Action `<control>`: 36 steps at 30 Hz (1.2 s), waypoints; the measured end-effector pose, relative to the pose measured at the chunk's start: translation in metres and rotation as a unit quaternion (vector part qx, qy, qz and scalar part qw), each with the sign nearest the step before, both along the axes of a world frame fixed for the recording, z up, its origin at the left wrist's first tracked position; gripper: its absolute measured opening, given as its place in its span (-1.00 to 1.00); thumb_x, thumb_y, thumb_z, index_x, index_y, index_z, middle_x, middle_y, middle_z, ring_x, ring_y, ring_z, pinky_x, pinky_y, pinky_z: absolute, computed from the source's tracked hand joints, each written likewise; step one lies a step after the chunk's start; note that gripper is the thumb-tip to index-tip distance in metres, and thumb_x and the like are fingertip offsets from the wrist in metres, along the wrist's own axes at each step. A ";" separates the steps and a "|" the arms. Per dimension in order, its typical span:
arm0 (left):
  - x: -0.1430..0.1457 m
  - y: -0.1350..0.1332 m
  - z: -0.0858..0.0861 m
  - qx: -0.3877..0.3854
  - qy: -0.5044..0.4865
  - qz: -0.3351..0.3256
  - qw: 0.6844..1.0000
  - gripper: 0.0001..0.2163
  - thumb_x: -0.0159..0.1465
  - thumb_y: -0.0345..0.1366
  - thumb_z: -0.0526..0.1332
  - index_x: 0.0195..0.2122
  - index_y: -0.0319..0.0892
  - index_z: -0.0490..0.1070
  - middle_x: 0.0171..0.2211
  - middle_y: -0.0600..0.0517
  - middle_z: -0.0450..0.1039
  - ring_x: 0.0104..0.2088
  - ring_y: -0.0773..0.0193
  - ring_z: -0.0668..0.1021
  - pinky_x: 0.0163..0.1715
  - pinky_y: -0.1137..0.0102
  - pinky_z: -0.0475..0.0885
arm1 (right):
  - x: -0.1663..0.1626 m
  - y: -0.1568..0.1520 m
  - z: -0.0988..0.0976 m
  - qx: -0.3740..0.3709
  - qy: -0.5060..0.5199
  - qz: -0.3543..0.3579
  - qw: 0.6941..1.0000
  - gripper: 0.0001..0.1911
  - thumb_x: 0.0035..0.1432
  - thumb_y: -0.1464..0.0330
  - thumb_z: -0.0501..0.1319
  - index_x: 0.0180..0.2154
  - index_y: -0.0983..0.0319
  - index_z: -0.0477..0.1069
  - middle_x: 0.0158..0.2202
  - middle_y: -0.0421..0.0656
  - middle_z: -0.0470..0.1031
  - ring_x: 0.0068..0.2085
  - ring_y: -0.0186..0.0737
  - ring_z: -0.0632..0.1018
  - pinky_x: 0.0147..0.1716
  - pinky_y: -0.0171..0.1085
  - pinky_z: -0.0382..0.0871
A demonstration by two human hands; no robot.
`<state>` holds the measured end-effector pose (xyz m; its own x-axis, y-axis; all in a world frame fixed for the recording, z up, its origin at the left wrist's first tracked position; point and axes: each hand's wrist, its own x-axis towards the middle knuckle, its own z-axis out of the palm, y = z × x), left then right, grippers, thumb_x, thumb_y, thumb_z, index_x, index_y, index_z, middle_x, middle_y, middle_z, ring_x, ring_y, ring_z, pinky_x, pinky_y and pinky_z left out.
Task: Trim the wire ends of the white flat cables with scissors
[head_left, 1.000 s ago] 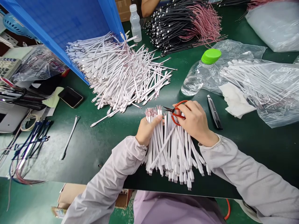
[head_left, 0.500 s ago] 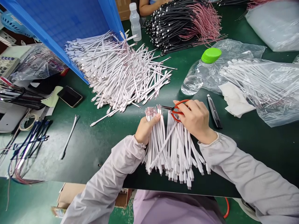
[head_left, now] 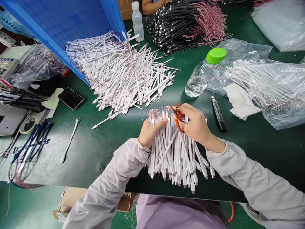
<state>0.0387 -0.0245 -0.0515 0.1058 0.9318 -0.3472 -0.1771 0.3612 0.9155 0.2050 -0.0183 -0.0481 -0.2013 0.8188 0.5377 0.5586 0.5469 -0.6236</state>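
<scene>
My left hand (head_left: 150, 129) is closed on the stripped ends of a bunch of white cables (head_left: 164, 152), its thumb laid across them. Thin pinkish wires stick up above the thumb, and the white plugs fan out toward the table's front edge. In my right hand (head_left: 196, 125) is a pair of red-handled cutters (head_left: 178, 117), their dark tips pointing up and left beside the wire ends. The fingers of this hand wrap round the handles, over the right part of the spread cables.
A big heap of white cables (head_left: 124, 73) lies behind, against a blue crate (head_left: 71, 19). To the right are a utility knife (head_left: 218, 114), a crumpled tissue (head_left: 241, 101) and a green-capped bottle (head_left: 196, 84). One loose cable (head_left: 70, 140) and a phone (head_left: 71, 98) lie left.
My right hand has turned, and the cutters' tips swing from pointing left to pointing up-left. My left thumb has shifted slightly right across the cables, with another cable's wires now beside it.
</scene>
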 end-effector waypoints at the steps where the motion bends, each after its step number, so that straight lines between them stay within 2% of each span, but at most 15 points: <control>1: 0.000 0.000 0.000 0.002 0.007 -0.002 1.000 -0.66 -0.02 -0.17 0.44 -0.26 -0.23 0.53 -0.18 -0.08 0.57 -0.13 0.07 0.55 -0.06 0.23 0.40 | -0.001 0.000 0.000 -0.003 0.003 0.005 1.000 -0.76 0.16 0.47 0.15 -0.14 0.24 0.51 -0.35 -0.14 0.45 -0.41 -0.27 0.44 -0.41 -0.29 0.32; 7: 0.000 0.000 -0.004 0.011 0.023 0.006 1.000 -0.69 -0.01 -0.15 0.43 -0.31 -0.24 0.52 -0.24 -0.06 0.57 -0.19 0.10 0.56 -0.10 0.26 0.40 | 0.002 0.000 -0.003 -0.006 0.005 -0.043 0.999 -0.82 0.15 0.45 0.16 -0.21 0.23 0.51 -0.47 -0.20 0.33 -0.45 -0.26 0.38 -0.43 -0.26 0.30; 10: 0.001 -0.001 -0.005 0.014 0.015 0.008 1.000 -0.65 0.04 -0.07 0.38 -0.30 -0.26 0.53 -0.23 -0.09 0.57 -0.19 0.09 0.55 -0.11 0.26 0.41 | 0.001 0.000 -0.003 -0.012 0.007 -0.027 1.000 -0.76 0.16 0.44 0.16 -0.13 0.22 0.49 -0.39 -0.16 0.39 -0.39 -0.23 0.44 -0.38 -0.25 0.35; 13: 0.002 -0.001 -0.006 0.023 0.014 0.014 1.000 -0.64 0.04 -0.08 0.38 -0.26 -0.27 0.53 -0.20 -0.10 0.56 -0.17 0.09 0.55 -0.09 0.25 0.39 | 0.000 0.001 -0.004 -0.002 0.007 -0.014 1.000 -0.71 0.16 0.43 0.15 -0.07 0.22 0.48 -0.32 -0.12 0.44 -0.34 -0.21 0.48 -0.32 -0.23 0.40; 19: 0.003 -0.001 -0.006 0.069 0.041 0.023 0.996 -0.71 0.01 -0.13 0.40 -0.37 -0.23 0.48 -0.35 0.01 0.52 -0.28 0.21 0.51 -0.15 0.33 0.36 | 0.000 0.002 -0.005 -0.006 0.006 0.014 1.000 -0.64 0.13 0.47 0.14 -0.03 0.18 0.48 -0.26 -0.10 0.45 -0.26 -0.17 0.51 -0.27 -0.21 0.43; 22: 0.003 -0.001 -0.005 0.058 0.039 0.029 0.997 -0.71 0.03 -0.11 0.38 -0.38 -0.23 0.48 -0.38 0.02 0.50 -0.31 0.23 0.49 -0.17 0.35 0.35 | 0.000 0.002 -0.006 -0.006 -0.001 0.016 1.000 -0.66 0.13 0.48 0.13 -0.06 0.18 0.47 -0.26 -0.11 0.44 -0.28 -0.18 0.50 -0.30 -0.22 0.42; 25: 0.002 -0.001 -0.004 0.046 0.042 0.033 0.998 -0.73 0.05 -0.10 0.36 -0.41 -0.23 0.49 -0.38 0.00 0.51 -0.31 0.23 0.49 -0.17 0.34 0.34 | 0.003 0.003 -0.010 0.044 -0.061 -0.038 0.996 -0.71 0.14 0.51 0.11 -0.12 0.21 0.46 -0.27 -0.09 0.44 -0.27 -0.14 0.46 -0.26 -0.18 0.39; 28: 0.002 -0.001 -0.004 0.049 0.048 0.034 0.997 -0.76 0.07 -0.12 0.36 -0.41 -0.22 0.51 -0.38 -0.01 0.52 -0.29 0.20 0.51 -0.15 0.32 0.34 | 0.009 0.004 -0.015 0.101 -0.175 -0.110 0.973 -0.78 0.16 0.51 0.09 -0.22 0.23 0.47 -0.34 -0.07 0.41 -0.28 -0.09 0.40 -0.26 -0.13 0.32; 31: 0.002 -0.001 -0.005 0.063 0.065 0.032 0.995 -0.78 0.09 -0.14 0.35 -0.44 -0.21 0.51 -0.37 -0.01 0.54 -0.29 0.19 0.51 -0.15 0.31 0.33 | 0.015 0.004 -0.020 0.110 -0.241 -0.131 0.955 -0.81 0.17 0.49 0.10 -0.26 0.23 0.48 -0.40 -0.08 0.37 -0.30 -0.07 0.35 -0.30 -0.13 0.25; 36: 0.002 -0.001 -0.003 0.079 0.080 0.021 0.993 -0.80 0.10 -0.15 0.33 -0.48 -0.20 0.53 -0.36 -0.03 0.56 -0.31 0.20 0.51 -0.17 0.32 0.34 | 0.017 0.003 -0.022 0.118 -0.267 -0.144 0.945 -0.78 0.18 0.52 0.09 -0.26 0.23 0.49 -0.43 -0.10 0.38 -0.34 -0.12 0.35 -0.37 -0.18 0.17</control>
